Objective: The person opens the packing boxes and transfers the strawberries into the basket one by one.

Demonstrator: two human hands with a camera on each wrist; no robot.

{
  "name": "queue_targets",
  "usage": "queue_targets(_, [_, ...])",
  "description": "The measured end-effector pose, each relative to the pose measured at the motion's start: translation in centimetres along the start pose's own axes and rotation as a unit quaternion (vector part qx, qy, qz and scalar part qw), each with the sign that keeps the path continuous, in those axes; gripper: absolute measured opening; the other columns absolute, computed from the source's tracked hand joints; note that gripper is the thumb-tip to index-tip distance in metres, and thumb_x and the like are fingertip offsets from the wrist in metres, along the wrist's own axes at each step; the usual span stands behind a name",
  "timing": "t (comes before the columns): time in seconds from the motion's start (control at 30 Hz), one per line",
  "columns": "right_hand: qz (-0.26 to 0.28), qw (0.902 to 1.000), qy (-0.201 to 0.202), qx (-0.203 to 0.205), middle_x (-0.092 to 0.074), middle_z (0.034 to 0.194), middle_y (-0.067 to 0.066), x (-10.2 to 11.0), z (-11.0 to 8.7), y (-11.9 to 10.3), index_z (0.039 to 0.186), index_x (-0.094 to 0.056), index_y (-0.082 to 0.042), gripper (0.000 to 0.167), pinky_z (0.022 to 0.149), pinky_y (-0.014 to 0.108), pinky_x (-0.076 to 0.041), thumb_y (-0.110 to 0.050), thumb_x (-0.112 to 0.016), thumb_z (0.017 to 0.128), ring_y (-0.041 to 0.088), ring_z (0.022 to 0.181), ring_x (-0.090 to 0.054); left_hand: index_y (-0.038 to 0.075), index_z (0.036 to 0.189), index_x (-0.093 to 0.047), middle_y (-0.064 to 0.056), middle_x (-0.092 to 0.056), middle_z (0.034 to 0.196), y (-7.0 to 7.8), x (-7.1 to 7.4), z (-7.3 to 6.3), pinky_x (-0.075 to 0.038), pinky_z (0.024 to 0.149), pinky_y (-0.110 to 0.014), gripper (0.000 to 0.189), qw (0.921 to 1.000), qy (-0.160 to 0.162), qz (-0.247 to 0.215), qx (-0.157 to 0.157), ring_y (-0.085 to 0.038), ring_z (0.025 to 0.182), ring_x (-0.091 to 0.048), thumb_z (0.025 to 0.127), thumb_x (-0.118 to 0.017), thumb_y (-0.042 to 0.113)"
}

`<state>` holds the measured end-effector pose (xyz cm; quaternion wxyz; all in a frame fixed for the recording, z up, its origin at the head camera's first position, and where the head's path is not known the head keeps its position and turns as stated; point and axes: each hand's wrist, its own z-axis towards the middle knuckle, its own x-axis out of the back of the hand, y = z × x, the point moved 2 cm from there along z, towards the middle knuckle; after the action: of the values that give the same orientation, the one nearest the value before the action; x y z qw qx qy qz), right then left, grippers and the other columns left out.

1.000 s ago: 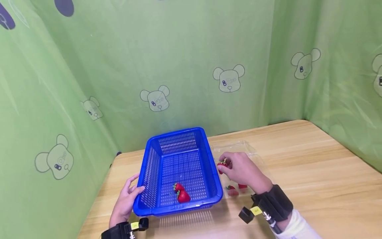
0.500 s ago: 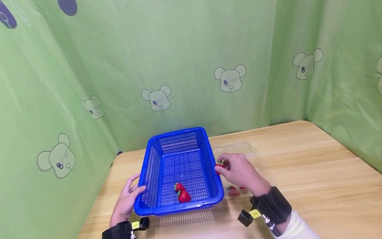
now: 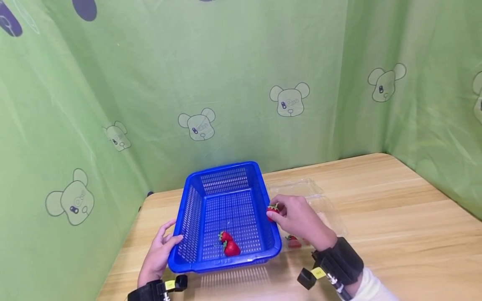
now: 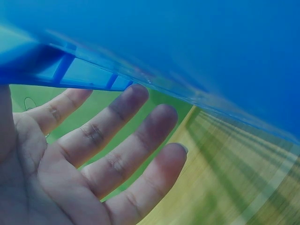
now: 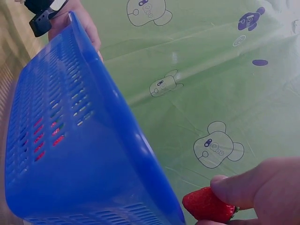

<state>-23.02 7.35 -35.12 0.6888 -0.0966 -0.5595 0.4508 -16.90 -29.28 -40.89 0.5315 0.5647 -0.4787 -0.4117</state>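
Note:
A blue plastic basket [image 3: 222, 263] stands tilted, its near end clear of the table. My left hand [image 3: 157, 253] grips its left rim, thumb over the edge, other fingers [image 4: 154, 126] stretched along the underside. Inside, near the front, lie two red strawberries [image 3: 231, 248] side by side. My right hand [image 3: 303, 217] pinches another strawberry [image 5: 206, 204], green leaves towards the palm, between thumb and fingers. That berry overlaps the basket's right rim in the head view and sits just outside the rim in the right wrist view.
A clear plastic box [image 3: 291, 187] with its lid folded back lies right of the basket, partly behind my right hand and forearm. At least one strawberry [image 3: 293, 241] rests in its near end. Green curtain [image 3: 233, 75] surrounds the wooden table [image 3: 395, 217].
My right hand has carried the strawberry left from over the clear box to the basket's right rim. My left hand and the basket have stayed nearly still.

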Motion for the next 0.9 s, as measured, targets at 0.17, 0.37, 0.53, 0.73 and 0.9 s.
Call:
queue_targets(0.17, [-0.004, 1.0000, 0.000, 0.003, -0.063, 0.073, -0.004, -0.19, -0.07, -0.04, 0.096, -0.069, -0.008, 0.013, 0.057, 0.023, -0.051, -0.016, -0.074, 0.087, 0.006, 0.064, -0.058, 0.011, 0.146, -0.033, -0.025, -0.060, 0.120, 0.02, -0.06, -0.07, -0.058, 0.073, -0.045, 0.058, 1.0000, 0.000, 0.002, -0.002, -0.034, 0.089, -0.067, 0.094, -0.059, 0.009])
queue_targets(0.37, [-0.010, 0.9999, 0.005, 0.010, -0.063, 0.074, -0.004, -0.18, -0.13, -0.36, 0.096, -0.069, -0.008, 0.013, 0.058, 0.023, -0.051, -0.015, -0.074, 0.086, 0.006, 0.064, -0.058, 0.013, 0.146, -0.033, -0.025, -0.060, 0.121, 0.02, -0.07, 0.01, -0.057, 0.074, -0.045, 0.057, 1.0000, 0.004, 0.006, 0.004, -0.033, 0.090, -0.067, 0.095, -0.058, 0.010])
queue_targets(0.53, [-0.012, 0.9998, 0.005, 0.014, -0.063, 0.074, -0.004, -0.30, -0.02, -0.67, 0.095, -0.068, -0.009, 0.013, 0.058, 0.023, -0.051, -0.016, -0.074, 0.086, 0.006, 0.065, -0.057, 0.012, 0.147, -0.032, -0.025, -0.060, 0.121, 0.22, -0.04, -0.11, -0.057, 0.073, -0.046, 0.059, 1.0000, 0.004, 0.003, 0.004, -0.033, 0.090, -0.067, 0.095, -0.058, 0.009])
queue_targets(0.73, [-0.013, 0.9999, -0.003, -0.001, -0.061, 0.075, -0.005, -0.54, -0.12, -0.81, 0.096, -0.068, -0.009, 0.014, 0.059, 0.022, -0.051, -0.017, -0.074, 0.087, 0.008, 0.065, -0.056, 0.012, 0.146, -0.033, -0.024, -0.062, 0.117, 0.27, -0.12, -0.18, -0.058, 0.072, -0.044, 0.058, 1.0000, 0.003, 0.002, 0.001, -0.033, 0.088, -0.068, 0.094, -0.058, 0.008])
queue_targets(0.9, [-0.012, 0.9999, -0.002, 0.002, -0.061, 0.075, -0.004, -0.62, -0.19, -0.98, 0.097, -0.068, -0.009, 0.014, 0.058, 0.022, -0.051, -0.018, -0.073, 0.087, 0.008, 0.066, -0.056, 0.010, 0.145, -0.035, -0.022, -0.064, 0.112, 0.22, -0.27, -0.23, -0.058, 0.071, -0.042, 0.057, 1.0000, 0.003, 0.002, -0.006, -0.032, 0.086, -0.068, 0.093, -0.058, 0.007])
